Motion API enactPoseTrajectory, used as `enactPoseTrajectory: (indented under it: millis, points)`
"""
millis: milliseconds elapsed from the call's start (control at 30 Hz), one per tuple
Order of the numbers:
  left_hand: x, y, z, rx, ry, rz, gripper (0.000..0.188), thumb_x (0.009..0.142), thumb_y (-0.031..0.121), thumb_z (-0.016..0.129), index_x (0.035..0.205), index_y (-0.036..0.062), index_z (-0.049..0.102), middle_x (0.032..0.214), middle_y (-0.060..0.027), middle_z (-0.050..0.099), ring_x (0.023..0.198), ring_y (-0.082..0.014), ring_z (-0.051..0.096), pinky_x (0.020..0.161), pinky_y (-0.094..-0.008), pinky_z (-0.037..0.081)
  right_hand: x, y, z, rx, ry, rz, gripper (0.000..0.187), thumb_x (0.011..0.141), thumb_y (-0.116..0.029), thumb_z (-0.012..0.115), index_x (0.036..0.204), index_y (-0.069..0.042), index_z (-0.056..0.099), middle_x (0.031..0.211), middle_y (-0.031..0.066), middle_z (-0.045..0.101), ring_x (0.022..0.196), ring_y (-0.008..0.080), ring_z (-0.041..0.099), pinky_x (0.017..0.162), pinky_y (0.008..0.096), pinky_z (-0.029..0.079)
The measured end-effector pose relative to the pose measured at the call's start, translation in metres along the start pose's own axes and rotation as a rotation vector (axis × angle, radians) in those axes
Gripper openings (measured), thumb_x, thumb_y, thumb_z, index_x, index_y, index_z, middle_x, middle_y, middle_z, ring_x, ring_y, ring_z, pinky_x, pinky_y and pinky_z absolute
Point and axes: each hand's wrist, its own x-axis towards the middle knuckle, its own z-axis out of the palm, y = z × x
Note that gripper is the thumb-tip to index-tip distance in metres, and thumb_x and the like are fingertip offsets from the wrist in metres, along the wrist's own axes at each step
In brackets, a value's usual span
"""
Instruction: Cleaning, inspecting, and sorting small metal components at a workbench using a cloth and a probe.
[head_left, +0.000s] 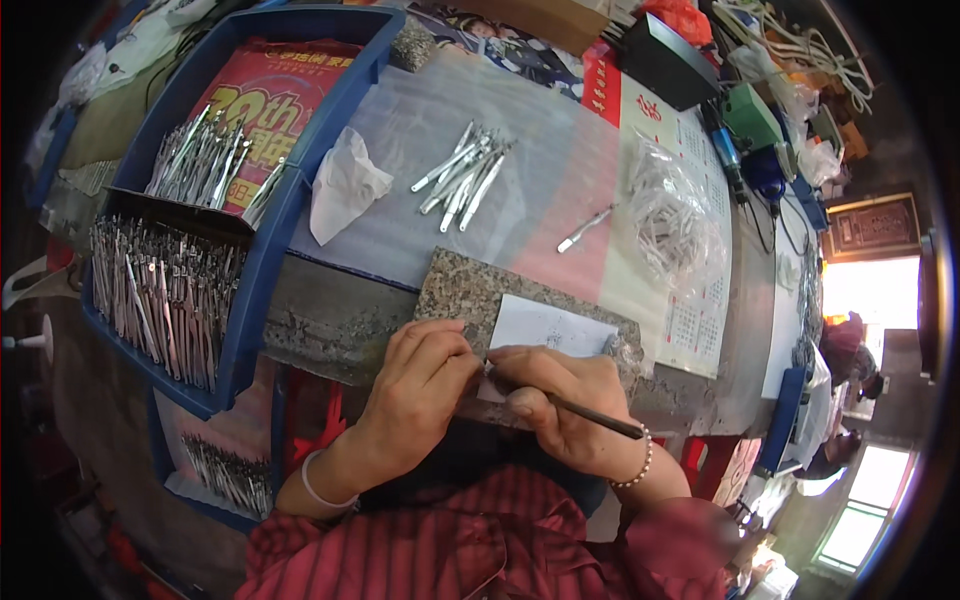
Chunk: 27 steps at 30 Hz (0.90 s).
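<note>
My right hand (pixel 575 395) is closed round a slim tool with a long dark handle (pixel 600 416); its working tip is hidden by the fingers. My left hand (pixel 425 390) is closed at the fingertips, close against the right hand's. Something small and pale shows between the two hands, but I cannot make out what it is. Both hands rest at the near edge of a speckled stone slab (pixel 450 285). On the slab lies a sheet of white paper (pixel 550 325) sprinkled with dark specks, just beyond the right hand.
Several slim silver metal pieces (pixel 465 175) lie in a pile farther back, with a single piece (pixel 586 228) to the right. A clear plastic bag (pixel 675 225) holds more. Crumpled white paper (pixel 345 188) sits beside a blue tray (pixel 290 190) full of upright metal pieces.
</note>
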Motion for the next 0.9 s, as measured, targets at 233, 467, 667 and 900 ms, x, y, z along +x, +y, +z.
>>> enactPoseTrajectory:
  millis: [233,467,667,900]
  points:
    - [0.0,0.003,-0.002,-0.005,0.014,-0.005,0.026,0.066,-0.005,0.072,0.089,0.0029,0.062,0.092,-0.0102,0.057,0.099,-0.0322,0.059,0.084,-0.0413,0.047,-0.049,-0.006,-0.013,0.187,0.586,-0.189,0.02,0.08,-0.006,0.061,0.094,0.008,0.058,0.092,0.0255,0.066,0.071,0.0312,0.069,0.057,0.0338,0.057]
    - [0.001,0.002,0.003,0.004,0.005,0.002,0.022,0.068,-0.001,0.072,0.086,0.0028,0.06,0.09,-0.0096,0.056,0.1,-0.0319,0.058,0.087,-0.0416,0.044,-0.057,0.017,-0.01,0.089,0.261,0.155,0.018,0.092,-0.015,0.053,0.099,-0.002,0.063,0.076,0.0153,0.064,0.065,0.0321,0.064,0.058,0.0372,0.05]
    - [0.003,0.007,0.0,0.041,-0.019,-0.001,0.022,0.069,-0.001,0.072,0.086,0.0029,0.06,0.091,-0.0099,0.057,0.1,-0.0315,0.058,0.087,-0.0413,0.044,-0.1,0.021,-0.011,0.339,0.436,0.176,0.042,0.101,-0.03,0.037,0.092,0.002,0.062,0.084,0.0141,0.068,0.072,0.021,0.064,0.063,0.0293,0.048]
    - [0.004,0.012,0.001,0.145,-0.024,0.009,0.02,0.07,-0.001,0.071,0.086,0.0032,0.059,0.09,-0.0107,0.058,0.098,-0.0317,0.059,0.085,-0.0409,0.045,-0.119,0.023,-0.002,0.826,0.463,0.391,0.026,0.101,-0.014,0.037,0.101,0.002,0.057,0.097,0.0115,0.067,0.067,0.008,0.054,0.061,0.0216,0.045]
